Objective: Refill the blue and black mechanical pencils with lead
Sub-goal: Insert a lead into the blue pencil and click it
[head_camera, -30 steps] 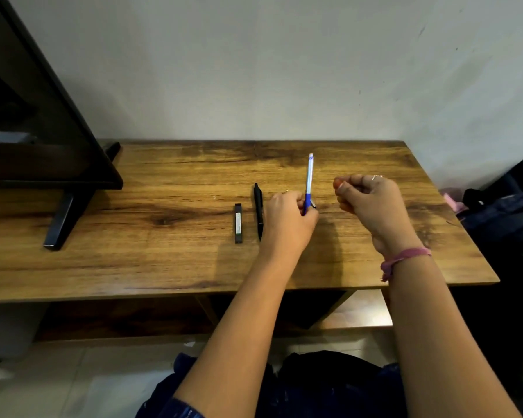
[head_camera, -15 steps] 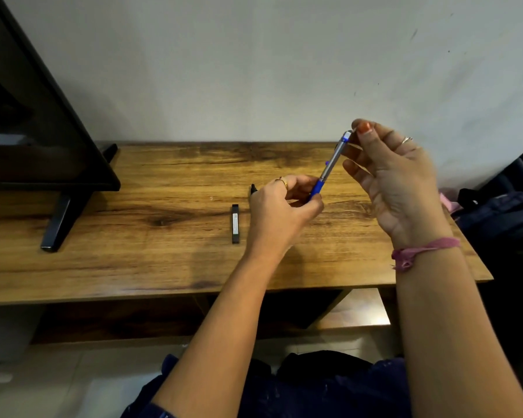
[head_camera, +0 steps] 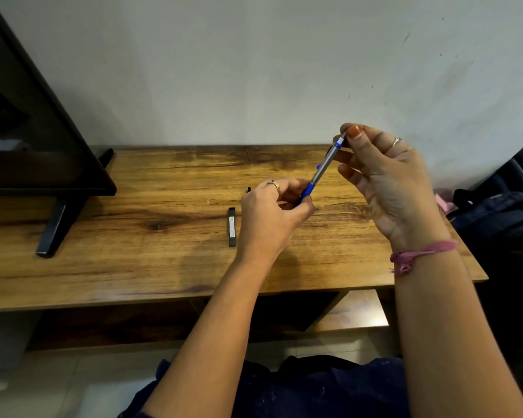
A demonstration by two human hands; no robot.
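Observation:
My left hand (head_camera: 269, 215) grips the blue grip end of the blue mechanical pencil (head_camera: 323, 167), which tilts up to the right above the wooden table (head_camera: 133, 236). My right hand (head_camera: 384, 179) pinches the pencil's top end between thumb and fingertips. The black mechanical pencil (head_camera: 248, 190) lies on the table behind my left hand, only its far tip showing. A slim black lead case (head_camera: 231, 226) lies flat just left of my left hand.
A dark monitor (head_camera: 27, 131) on a black stand foot (head_camera: 55, 230) fills the table's left side. A white wall runs behind the table. A dark bag (head_camera: 501, 218) sits off the table's right edge.
The blue pencil went from upright to tilted right. My right hand rose from a loose fist beside it and took hold of its top end.

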